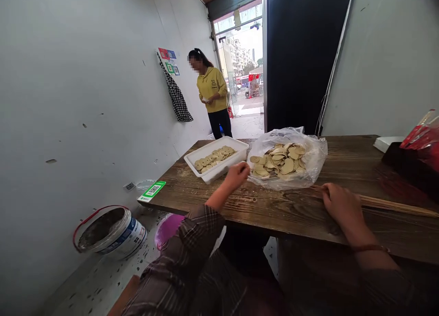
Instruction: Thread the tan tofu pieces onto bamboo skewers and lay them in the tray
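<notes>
My left hand (238, 175) is above the wooden table, between a white plastic tray (219, 172) and a clear plastic bag (313, 163). Its fingers are curled into a pinch; whatever they hold, if anything, is too small to make out. The open bag bears a heap of thin, pale tan slices (283, 160), round and oval. Overlapping rows of similar slices (216, 158) lie in the tray. To the right of the bag, my right hand (343, 206) rests on a bundle of thin wooden skewers (394, 203), fingers bent around their left ends.
The dark wooden table (206, 195) carries a green QR-code sign (152, 191) at its left corner and a dark box (408, 165) with red packets at right. A bucket (126, 238) and a purple basin (168, 229) stand below. A person in yellow (212, 89) stands beyond.
</notes>
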`<act>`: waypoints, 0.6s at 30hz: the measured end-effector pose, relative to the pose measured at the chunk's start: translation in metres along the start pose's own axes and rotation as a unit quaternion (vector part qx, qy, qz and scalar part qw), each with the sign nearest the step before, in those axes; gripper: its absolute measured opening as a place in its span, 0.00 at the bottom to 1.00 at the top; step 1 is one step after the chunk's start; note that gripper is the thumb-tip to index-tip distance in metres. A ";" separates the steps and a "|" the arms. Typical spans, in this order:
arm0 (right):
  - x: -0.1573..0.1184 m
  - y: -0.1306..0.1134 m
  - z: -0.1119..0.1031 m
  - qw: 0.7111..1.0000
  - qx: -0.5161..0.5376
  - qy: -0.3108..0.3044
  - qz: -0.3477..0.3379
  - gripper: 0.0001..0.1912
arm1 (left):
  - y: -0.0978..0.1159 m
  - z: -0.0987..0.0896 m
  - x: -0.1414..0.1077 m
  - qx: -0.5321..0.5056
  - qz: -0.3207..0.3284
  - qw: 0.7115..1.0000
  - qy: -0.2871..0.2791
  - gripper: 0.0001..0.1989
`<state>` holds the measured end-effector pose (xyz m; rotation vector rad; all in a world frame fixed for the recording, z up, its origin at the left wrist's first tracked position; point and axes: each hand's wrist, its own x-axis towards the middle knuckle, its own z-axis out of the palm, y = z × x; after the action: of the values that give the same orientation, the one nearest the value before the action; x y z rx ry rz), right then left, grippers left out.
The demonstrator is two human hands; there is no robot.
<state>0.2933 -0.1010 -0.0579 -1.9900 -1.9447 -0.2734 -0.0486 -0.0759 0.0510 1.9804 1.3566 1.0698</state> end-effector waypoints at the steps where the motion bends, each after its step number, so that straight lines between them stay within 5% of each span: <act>1: 0.000 0.000 0.000 1.000 -0.002 0.003 0.011 0.14 | -0.004 -0.013 -0.004 -0.036 -0.022 0.999 0.027 0.08; 7: -0.003 -0.002 -0.007 0.999 0.005 0.038 -0.003 0.18 | -0.020 -0.056 -0.023 -0.179 -0.063 0.972 0.136 0.09; 13: -0.012 -0.004 -0.019 0.993 0.052 0.086 -0.063 0.21 | -0.022 -0.052 -0.032 -0.216 -0.085 0.964 0.129 0.07; 18: 0.001 -0.033 -0.056 0.971 0.111 0.169 -0.129 0.19 | -0.025 -0.042 -0.027 -0.173 -0.072 0.975 0.117 0.08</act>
<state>0.2667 -0.1210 -0.0020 -1.4430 -1.9121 -0.4109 -0.1018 -0.0923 0.0467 1.5202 1.3019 1.3961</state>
